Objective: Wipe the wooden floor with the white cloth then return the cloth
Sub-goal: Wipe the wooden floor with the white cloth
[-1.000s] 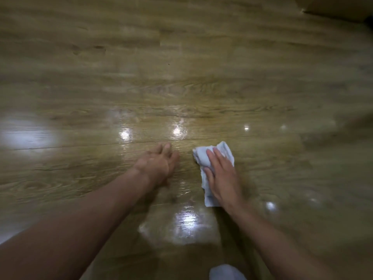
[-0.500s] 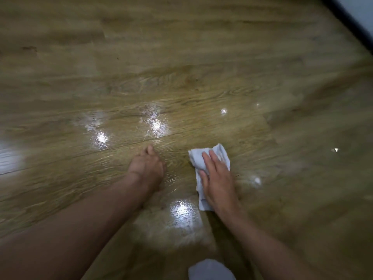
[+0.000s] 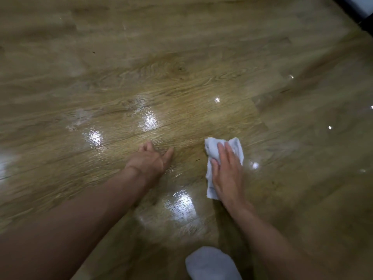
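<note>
Pressing right hand (image 3: 227,170) flat on cloth (image 3: 235,145), palm pinning it to floor (image 3: 181,77) for wiping; no clenched grip. Bracing left hand (image 3: 150,159) on floor, fingers spread, grasping nothing, carrying my weight.

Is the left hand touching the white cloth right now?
No, the left hand rests bare on the wooden floor, apart from the white cloth, which lies under the right hand.
</note>
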`<state>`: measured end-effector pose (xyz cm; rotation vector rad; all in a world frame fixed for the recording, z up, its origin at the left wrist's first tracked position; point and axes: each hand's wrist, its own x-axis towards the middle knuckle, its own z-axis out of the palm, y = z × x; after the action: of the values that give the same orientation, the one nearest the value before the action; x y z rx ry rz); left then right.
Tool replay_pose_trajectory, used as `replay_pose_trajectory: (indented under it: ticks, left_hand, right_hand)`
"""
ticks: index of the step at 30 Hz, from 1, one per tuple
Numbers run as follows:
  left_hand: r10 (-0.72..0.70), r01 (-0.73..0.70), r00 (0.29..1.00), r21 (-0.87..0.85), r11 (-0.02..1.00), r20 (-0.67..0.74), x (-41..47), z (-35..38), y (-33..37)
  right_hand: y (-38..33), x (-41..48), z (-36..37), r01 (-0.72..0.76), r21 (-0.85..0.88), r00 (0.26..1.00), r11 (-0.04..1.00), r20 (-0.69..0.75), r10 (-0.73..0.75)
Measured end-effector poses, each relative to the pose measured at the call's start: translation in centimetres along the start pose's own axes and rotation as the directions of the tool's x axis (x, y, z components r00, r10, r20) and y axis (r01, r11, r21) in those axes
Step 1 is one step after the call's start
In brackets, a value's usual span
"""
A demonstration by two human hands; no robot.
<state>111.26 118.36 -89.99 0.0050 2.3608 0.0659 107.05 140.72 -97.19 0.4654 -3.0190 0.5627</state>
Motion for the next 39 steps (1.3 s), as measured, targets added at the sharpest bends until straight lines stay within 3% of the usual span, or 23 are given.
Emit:
replay_pose_trajectory:
  ticks: [3,5,7,9,13,14,16,18,20,22,25,27,29,32,35,37,39]
  left_hand:
    - [-0.005,0.005,1.000,0.024,1.000,0.022,0.4,-0.4,0.8]
    - [-0.003,0.002,1.000,0.042,0.999,0.029,0.4,-0.3,0.7]
    - [-0.004,0.003,1.000,0.046,0.999,0.031,0.3,-0.1,0.4]
    - [-0.006,0.005,1.000,0.038,0.999,0.025,0.3,0.1,0.3]
    - [-0.011,0.009,1.000,0.044,0.999,0.028,0.5,0.0,0.3]
    - [-0.010,0.008,1.000,0.059,0.998,0.029,0.5,0.0,0.3]
    - [-0.011,0.008,0.999,0.075,0.997,0.035,0.6,-0.1,0.3]
    - [-0.007,0.005,1.000,0.075,0.997,0.028,0.4,-0.2,0.4]
    - [0.003,-0.005,1.000,0.089,0.996,0.017,0.1,-0.1,0.2]
    - [0.009,-0.010,1.000,0.095,0.995,0.011,0.0,0.1,0.1]
    - [-0.002,0.001,1.000,0.074,0.997,0.016,0.2,0.3,-0.2]
    - [-0.004,0.002,0.999,0.060,0.998,0.038,0.1,0.0,-0.2]
    - [0.002,-0.004,0.999,0.056,0.998,0.041,-0.2,-0.3,-0.3]
    - [0.011,-0.012,1.000,0.048,0.999,0.019,-0.6,-0.6,-0.6]
    - [0.020,-0.020,1.000,0.014,1.000,-0.017,-0.8,-0.1,-1.4]
    - [0.016,-0.018,0.995,-0.020,1.000,-0.100,-0.9,0.4,-2.0]
    - [-0.029,0.004,0.976,-0.113,0.994,-0.218,-0.7,0.2,-2.4]
  right_hand:
    - [1.2,-2.1,-1.1,0.368,-0.013,0.916,0.930,0.177,-0.360]
    - [4.3,-1.8,-2.3,0.437,0.015,0.878,0.899,0.208,-0.430]
    - [7.1,-0.1,-3.4,0.322,0.021,0.933,0.946,0.163,-0.321]
    - [8.4,2.5,-3.5,0.110,0.036,0.988,0.993,0.104,-0.113]
    - [4.7,5.7,-1.0,-0.221,0.008,0.973,0.975,-0.069,0.221]
    - [3.3,5.1,-0.4,-0.191,0.001,0.980,0.982,-0.063,0.191]
    - [1.1,2.2,0.2,0.035,-0.027,0.999,0.999,0.027,-0.035]
    - [1.6,-0.9,-0.8,0.316,-0.022,0.937,0.948,0.166,-0.308]
    - [4.4,-1.9,-2.7,0.457,0.020,0.866,0.889,0.217,-0.450]
    - [7.6,-0.8,-4.5,0.373,0.029,0.910,0.927,0.185,-0.372]
    - [10.1,3.9,-4.5,0.065,-0.007,0.996,0.998,0.064,-0.064]
    - [8.3,7.1,-2.7,-0.135,-0.024,0.990,0.991,-0.040,0.134]
    - [4.5,8.5,-0.5,-0.213,-0.056,0.975,0.975,-0.075,0.209]
    - [-2.2,6.1,2.5,0.067,-0.050,0.998,0.996,0.003,-0.067]
    - [-5.9,2.0,2.2,0.362,0.080,0.919,0.929,0.140,-0.370]
    - [-5.7,1.5,0.9,0.365,0.220,0.904,0.904,0.147,-0.401]
    - [-5.3,2.3,-0.4,0.245,0.355,0.934,0.902,0.164,-0.317]
